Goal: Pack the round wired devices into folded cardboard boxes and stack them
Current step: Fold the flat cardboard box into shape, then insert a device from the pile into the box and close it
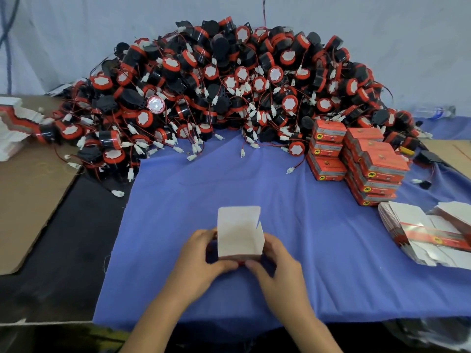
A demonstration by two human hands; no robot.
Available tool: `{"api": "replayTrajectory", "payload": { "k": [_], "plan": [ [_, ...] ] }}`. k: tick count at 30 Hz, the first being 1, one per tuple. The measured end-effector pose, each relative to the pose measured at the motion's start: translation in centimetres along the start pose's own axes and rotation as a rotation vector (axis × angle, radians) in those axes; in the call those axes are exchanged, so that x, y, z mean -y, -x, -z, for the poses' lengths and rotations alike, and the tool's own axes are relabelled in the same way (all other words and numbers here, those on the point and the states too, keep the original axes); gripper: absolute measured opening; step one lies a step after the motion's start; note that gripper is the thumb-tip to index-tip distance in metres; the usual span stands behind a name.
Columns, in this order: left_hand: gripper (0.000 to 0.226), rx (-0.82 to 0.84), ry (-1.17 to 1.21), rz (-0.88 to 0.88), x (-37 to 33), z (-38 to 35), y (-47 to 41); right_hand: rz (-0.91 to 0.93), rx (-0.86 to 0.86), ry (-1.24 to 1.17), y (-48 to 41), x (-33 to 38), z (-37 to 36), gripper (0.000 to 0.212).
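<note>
A small cardboard box (239, 231), white inside and red outside, stands at the front middle of the blue cloth (229, 179) with its lid flap raised. My left hand (201, 256) grips its left side and my right hand (270, 261) grips its right side, thumbs meeting at the near edge. What lies inside the box is hidden. A big heap of round black-and-red wired devices (229, 85) fills the back of the table. Closed red boxes (356, 159) are stacked at the right.
Flat unfolded box blanks (428, 233) lie in a pile at the right front, and more blanks (12, 123) sit at the far left. A brown cardboard sheet (28, 189) covers the left table. A plastic bottle (433, 112) lies at the back right.
</note>
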State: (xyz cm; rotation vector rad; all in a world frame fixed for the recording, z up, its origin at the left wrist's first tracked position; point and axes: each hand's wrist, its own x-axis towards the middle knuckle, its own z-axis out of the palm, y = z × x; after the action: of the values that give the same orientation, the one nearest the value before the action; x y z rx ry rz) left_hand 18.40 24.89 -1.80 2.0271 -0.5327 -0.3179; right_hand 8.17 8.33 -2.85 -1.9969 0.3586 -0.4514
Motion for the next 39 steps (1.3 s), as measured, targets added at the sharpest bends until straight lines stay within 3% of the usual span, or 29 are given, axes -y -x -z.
{"api": "replayTrajectory", "payload": {
  "k": [5, 9, 13, 15, 17, 21, 26, 30, 36, 39],
  "plan": [
    [0.073, -0.048, 0.057, 0.013, 1.0, -0.5, 0.1, -0.031, 0.031, -0.027, -0.1, -0.5, 0.1, 0.064],
    [0.091, 0.056, 0.162, 0.110, 1.3, 0.9, 0.2, -0.121, 0.142, -0.167, 0.0, -1.2, 1.8, 0.071],
    [0.060, -0.001, 0.447, 0.171, 1.3, 2.8, -0.6, -0.294, 0.051, -0.506, -1.9, -1.7, 2.9, 0.027],
    [0.045, -0.042, 0.541, 0.154, 0.7, 3.4, -1.6, -0.407, 0.079, -0.713, -4.2, -1.3, 3.0, 0.048],
    [0.046, -0.072, 0.584, 0.134, -0.3, 3.5, -3.2, -0.444, 0.108, -0.806, -7.2, -0.4, 2.7, 0.063],
    [0.040, -0.130, 0.629, 0.167, -1.1, 1.9, -8.7, -0.435, 0.195, -0.819, -13.6, 2.0, 0.1, 0.061],
    [0.041, -0.123, 0.703, 0.231, -1.9, -0.5, -17.3, -0.470, 0.251, -0.655, -21.4, 3.7, -5.4, 0.032],
    [0.035, -0.214, 0.621, 0.241, -2.4, -0.2, -23.6, -0.475, 0.246, -0.516, -28.2, 4.0, -8.8, 0.034],
    [0.038, -0.333, 0.622, 0.288, -1.8, 0.8, -33.1, -0.429, 0.264, -0.532, -38.2, 2.4, -12.2, 0.039],
    [0.056, -0.429, 0.717, 0.375, -1.3, 1.2, -37.0, -0.380, 0.243, -0.480, -41.1, 1.5, -13.6, 0.041]
  ]
}}
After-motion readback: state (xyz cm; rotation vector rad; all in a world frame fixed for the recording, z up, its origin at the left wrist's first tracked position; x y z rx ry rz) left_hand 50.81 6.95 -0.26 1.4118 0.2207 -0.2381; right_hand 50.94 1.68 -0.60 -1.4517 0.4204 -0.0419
